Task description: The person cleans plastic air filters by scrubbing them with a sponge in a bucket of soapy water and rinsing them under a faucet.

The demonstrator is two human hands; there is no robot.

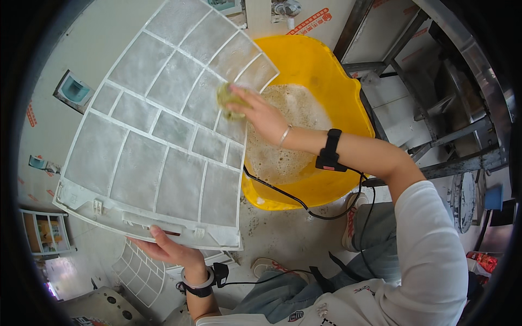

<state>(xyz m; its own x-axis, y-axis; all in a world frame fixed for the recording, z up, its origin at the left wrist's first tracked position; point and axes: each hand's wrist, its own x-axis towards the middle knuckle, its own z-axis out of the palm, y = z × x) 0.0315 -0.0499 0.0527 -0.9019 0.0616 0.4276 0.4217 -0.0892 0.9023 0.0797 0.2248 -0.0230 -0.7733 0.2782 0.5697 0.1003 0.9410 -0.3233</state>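
A large white-framed mesh air filter panel (161, 171) fills the left half of the view, tilted, its mesh wet and greyish. My left hand (171, 248) grips its lower plastic edge, thumb on top near a slot. In my right hand (259, 112) is a yellow-green sponge or cloth (231, 102), blurred, pressed against the right part of the mesh. The panel's right edge overhangs a yellow plastic tub (326, 77). Foamy, brownish water (291, 157) lies in the tub, partly hidden behind my right forearm.
Behind my left hand another white mesh filter (140, 273) leans near the floor. A dark metal frame (456, 159) stands right of the tub. A black cable (281, 193) loops across the tub's front. A metal tap (287, 8) is on the wall. My shoes (271, 267) stand on the wet floor.
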